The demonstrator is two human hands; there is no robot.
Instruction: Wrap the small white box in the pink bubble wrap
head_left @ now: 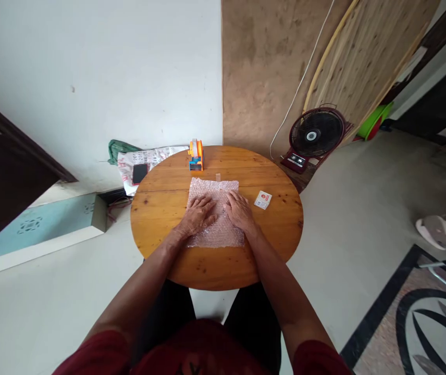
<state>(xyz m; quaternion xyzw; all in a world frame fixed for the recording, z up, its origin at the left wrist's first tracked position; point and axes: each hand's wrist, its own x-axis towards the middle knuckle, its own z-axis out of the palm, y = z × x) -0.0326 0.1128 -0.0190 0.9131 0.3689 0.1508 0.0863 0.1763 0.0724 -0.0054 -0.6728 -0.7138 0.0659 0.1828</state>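
Note:
A sheet of pinkish, clear bubble wrap (pixel 217 234) lies flat on the round wooden table (pixel 273 224) in front of me. My left hand (pixel 199 213) rests on its left part, fingers stretched out and palm down. On the right part lies my right hand (pixel 239 210), also flat with the fingers extended. Whether anything is under or inside the wrap, I cannot tell. Just beyond its far edge a small strip of clear tape (pixel 218 177) sits on the wood. To the right of my right hand is a small white card (pixel 262 200) with red print.
An orange and blue tape dispenser (pixel 196 156) stands near the table's far edge. Behind the table on the left, a dark phone-like object (pixel 139 173) lies on a printed white sack (pixel 127 165). A dark red fan (pixel 312 135) stands behind at the right, by the wall.

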